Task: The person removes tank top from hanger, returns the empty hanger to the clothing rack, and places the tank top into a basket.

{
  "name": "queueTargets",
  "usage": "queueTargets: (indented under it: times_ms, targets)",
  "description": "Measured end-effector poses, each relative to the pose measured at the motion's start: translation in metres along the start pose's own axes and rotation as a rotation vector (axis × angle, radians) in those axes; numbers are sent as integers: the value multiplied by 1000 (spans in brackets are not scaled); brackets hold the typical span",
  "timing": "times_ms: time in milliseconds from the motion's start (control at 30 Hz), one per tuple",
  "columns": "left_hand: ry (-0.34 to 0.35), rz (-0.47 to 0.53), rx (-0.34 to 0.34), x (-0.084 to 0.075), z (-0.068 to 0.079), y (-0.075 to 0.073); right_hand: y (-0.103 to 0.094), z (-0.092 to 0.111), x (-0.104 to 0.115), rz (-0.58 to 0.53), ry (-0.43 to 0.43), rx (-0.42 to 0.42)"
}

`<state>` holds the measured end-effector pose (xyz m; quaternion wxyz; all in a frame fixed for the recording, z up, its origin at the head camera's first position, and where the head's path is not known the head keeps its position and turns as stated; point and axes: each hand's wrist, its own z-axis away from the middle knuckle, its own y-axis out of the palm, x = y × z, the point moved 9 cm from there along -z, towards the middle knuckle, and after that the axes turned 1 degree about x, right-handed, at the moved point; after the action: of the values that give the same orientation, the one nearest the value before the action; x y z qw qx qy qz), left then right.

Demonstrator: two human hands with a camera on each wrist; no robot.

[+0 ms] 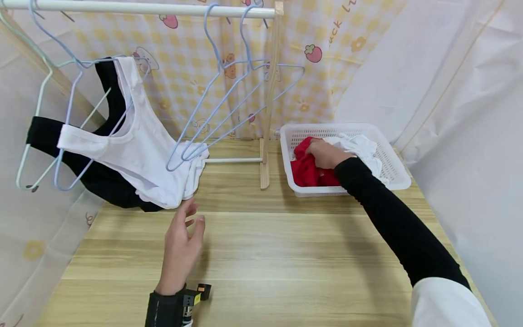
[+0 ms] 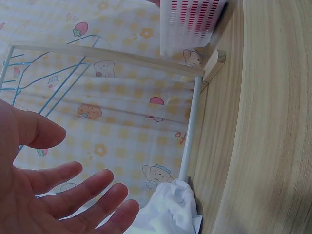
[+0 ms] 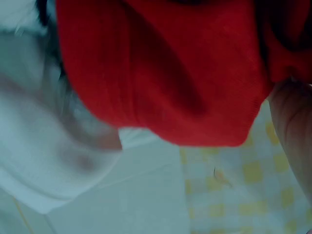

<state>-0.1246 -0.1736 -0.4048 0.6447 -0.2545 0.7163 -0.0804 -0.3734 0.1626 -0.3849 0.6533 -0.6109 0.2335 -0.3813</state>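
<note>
My right hand (image 1: 325, 154) reaches into the white plastic basket (image 1: 323, 191) and grips a red garment (image 1: 302, 171). In the right wrist view the red cloth (image 3: 161, 73) fills much of the picture, and part of the hand shows at the right edge. Over the wooden table my left hand (image 1: 182, 247) holds nothing, its fingers loosely spread. Just beyond its fingertips hangs a white sleeveless top (image 1: 151, 159), in front of a black garment (image 1: 110, 188); both are on hangers.
A white rail (image 1: 139, 6) with a wooden upright (image 1: 270, 91) spans the back. Two blue hangers (image 1: 220, 66) hang near its right end without clothes. White cloth (image 1: 363, 150) lies beside the red one in the basket. A patterned curtain (image 1: 318, 91) stands behind.
</note>
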Motion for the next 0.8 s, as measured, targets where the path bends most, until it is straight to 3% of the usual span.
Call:
queueTargets:
  times_ms: [100,200,300,400,567,800]
  targets:
    - [-2,0,2,1,1,0,18,-5,1,10,39,106]
    - [-5,-5,8,3,1,1,32,-4,-4,-18,146,226]
    - [-3,-11,8,3,2,1,38,0,-7,-55,220,311]
    - [0,-11,8,3,1,3,35,6,-5,-72,225,343]
    - [6,-5,23,1,0,6,15,17,6,-65,139,289]
    - [8,0,44,-3,-2,13,-41,42,36,-112,96,75]
